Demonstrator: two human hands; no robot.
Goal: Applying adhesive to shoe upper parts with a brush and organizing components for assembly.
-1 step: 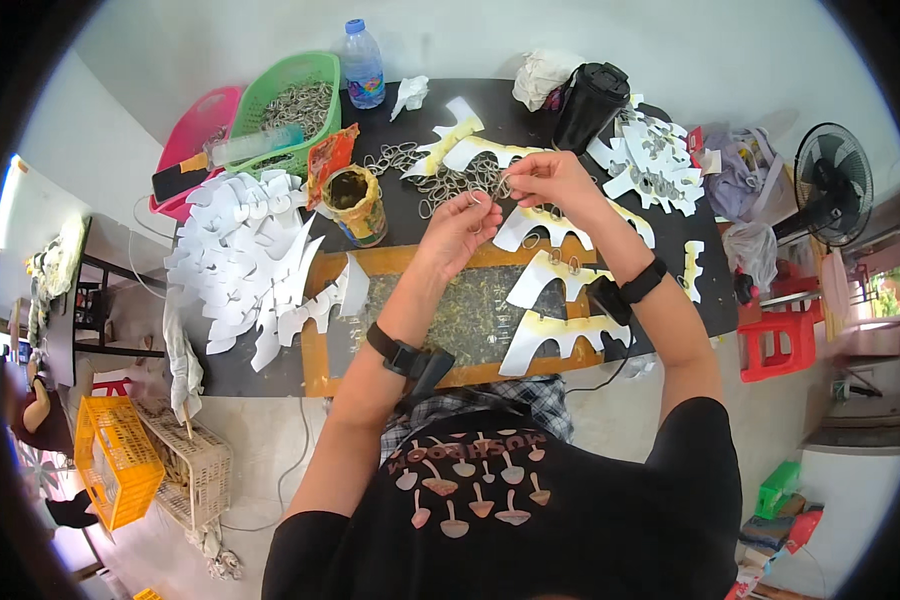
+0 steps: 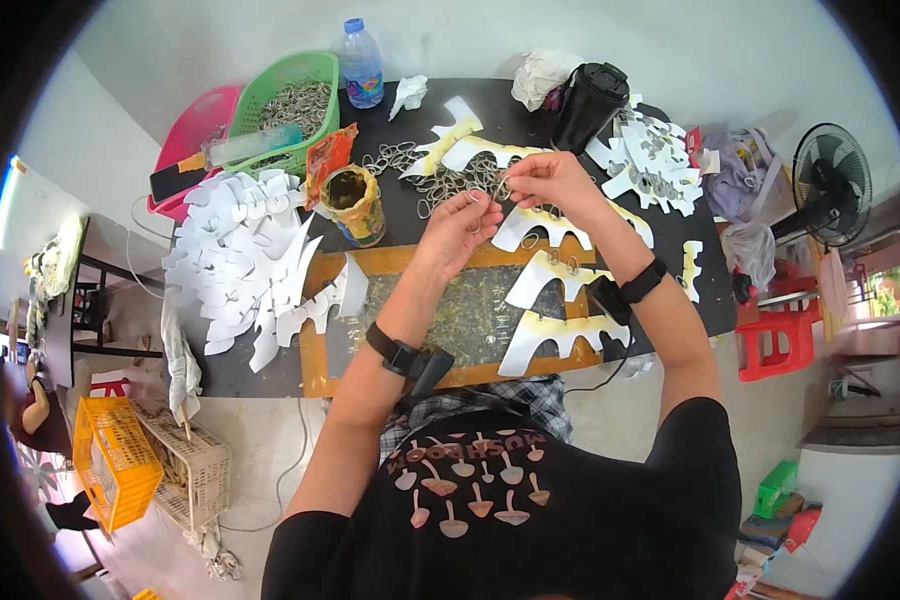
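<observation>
Over the far middle of the table, my left hand (image 2: 458,232) pinches an oval metal ring (image 2: 475,198) between thumb and finger. Close beside it on the right, my right hand (image 2: 550,185) has its thumb and fingertips closed on another metal ring (image 2: 503,185). A heap of loose metal rings (image 2: 445,188) lies just beyond my fingers. Under and beside my right forearm are white cut-out pieces (image 2: 562,338) with scalloped, yellow-coated edges. Some of these, such as the middle piece (image 2: 553,282), carry rings along the edge.
An open tin of dark paste (image 2: 355,205) stands left of my hands, beside white cut-outs (image 2: 240,255). Behind are a green basket of rings (image 2: 325,68), a water bottle (image 2: 362,65) and a black tumbler (image 2: 590,105). A tape-edged board (image 2: 315,340) lies before me.
</observation>
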